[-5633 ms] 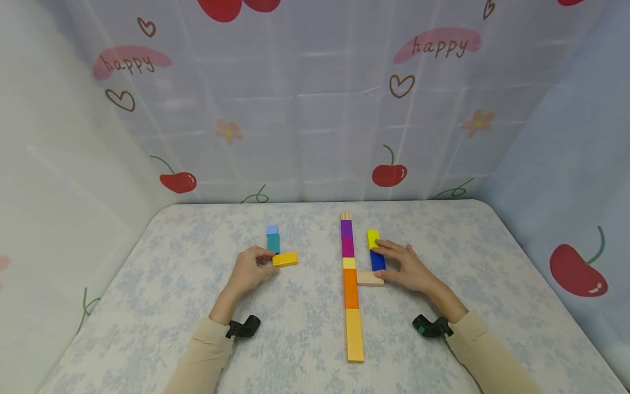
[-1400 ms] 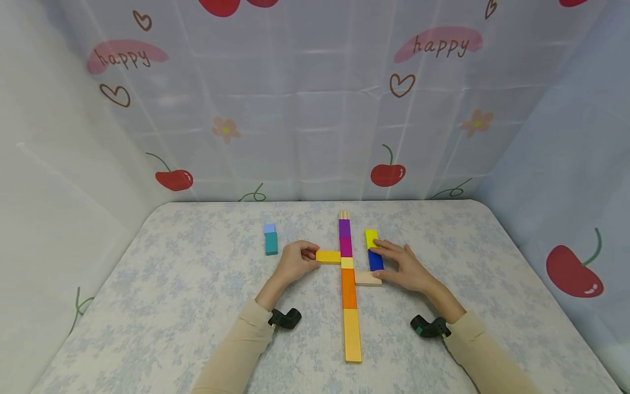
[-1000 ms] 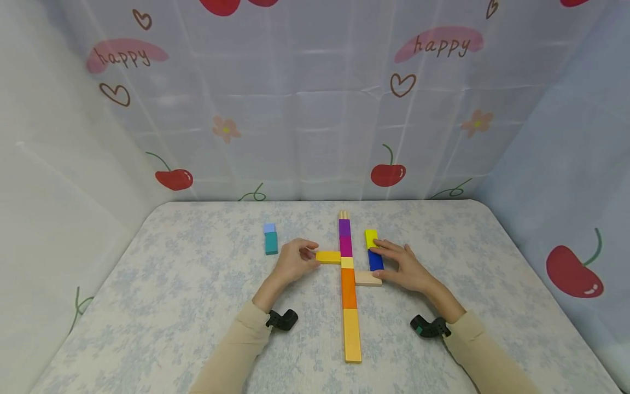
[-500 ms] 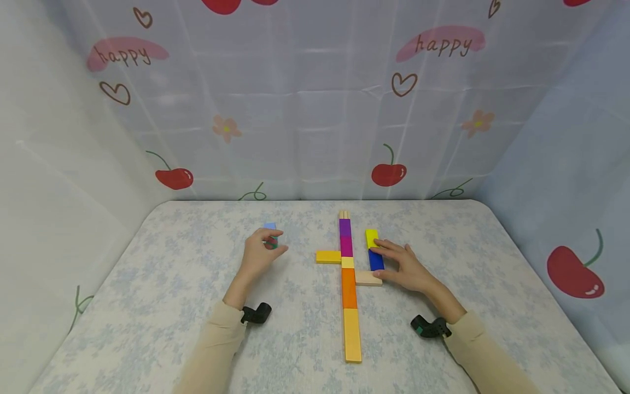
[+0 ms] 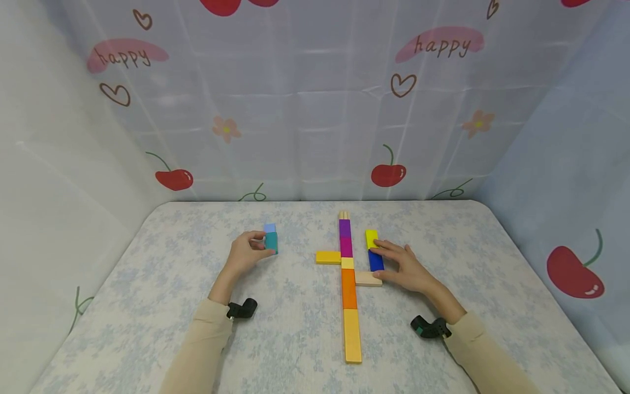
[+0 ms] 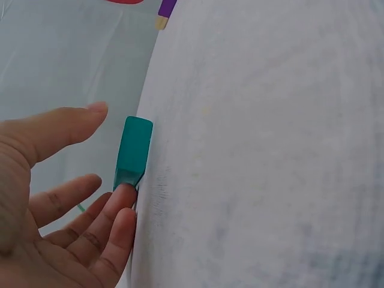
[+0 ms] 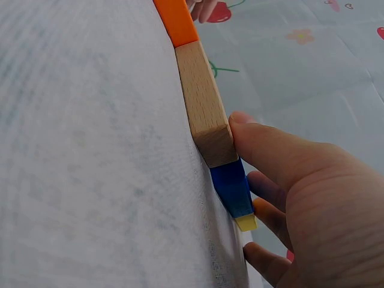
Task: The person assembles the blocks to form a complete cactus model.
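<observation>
My left hand [image 5: 246, 252] is at the teal block [image 5: 271, 242], fingers on its left side and thumb by its near end. In the left wrist view a gap shows between the thumb and the teal block [image 6: 134, 150], with a fingertip at the block's end. A light blue block [image 5: 269, 227] sits just behind the teal one. My right hand [image 5: 407, 268] rests with its thumb at the plain wood block [image 7: 204, 96] and its fingers spread along the blue block [image 5: 376, 260] and bright yellow block [image 5: 371, 237].
A straight row of blocks, with an orange block [image 5: 349, 288], purple block [image 5: 345, 227] and long tan block [image 5: 352, 336], runs up the table [image 5: 147, 306]. A golden yellow block [image 5: 328, 257] juts left from it. A printed curtain [image 5: 305, 120] hangs behind.
My left hand set the golden yellow block against the row's left side, let go and moved left to the teal block. My right hand stayed in place.
</observation>
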Action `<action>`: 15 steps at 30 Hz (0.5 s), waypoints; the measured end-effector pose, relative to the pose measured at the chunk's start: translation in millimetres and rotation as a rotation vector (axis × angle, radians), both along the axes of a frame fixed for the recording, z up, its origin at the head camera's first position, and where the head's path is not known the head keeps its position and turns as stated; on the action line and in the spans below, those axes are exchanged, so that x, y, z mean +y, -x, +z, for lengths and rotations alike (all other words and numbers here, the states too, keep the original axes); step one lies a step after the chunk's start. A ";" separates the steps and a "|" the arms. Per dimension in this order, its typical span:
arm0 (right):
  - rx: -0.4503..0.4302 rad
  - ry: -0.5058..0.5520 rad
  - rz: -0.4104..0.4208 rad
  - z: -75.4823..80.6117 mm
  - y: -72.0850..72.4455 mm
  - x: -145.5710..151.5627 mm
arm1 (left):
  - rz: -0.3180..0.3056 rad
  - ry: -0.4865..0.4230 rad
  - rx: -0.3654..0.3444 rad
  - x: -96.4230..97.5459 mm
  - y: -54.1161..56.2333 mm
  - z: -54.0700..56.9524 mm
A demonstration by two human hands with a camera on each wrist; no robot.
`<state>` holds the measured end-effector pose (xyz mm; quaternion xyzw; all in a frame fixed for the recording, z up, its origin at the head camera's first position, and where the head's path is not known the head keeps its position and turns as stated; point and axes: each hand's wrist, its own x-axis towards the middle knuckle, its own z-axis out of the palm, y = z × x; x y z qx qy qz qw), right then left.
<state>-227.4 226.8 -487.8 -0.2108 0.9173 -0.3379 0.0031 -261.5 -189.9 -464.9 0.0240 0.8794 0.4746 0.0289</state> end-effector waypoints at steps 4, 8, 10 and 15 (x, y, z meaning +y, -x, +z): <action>0.004 0.007 0.004 0.9 -0.9 -0.9 | -0.001 -0.009 -0.025 -1.2 3.1 -3.0; 0.011 0.009 0.006 1.3 -1.6 -1.4 | -0.007 -0.010 -0.033 -1.8 6.2 -5.6; 0.011 0.008 0.005 1.3 -1.6 -1.2 | -0.010 -0.007 -0.034 -1.8 7.6 -6.7; 0.012 0.002 0.005 1.3 -1.2 -0.9 | -0.001 -0.017 -0.048 -0.2 10.0 -8.5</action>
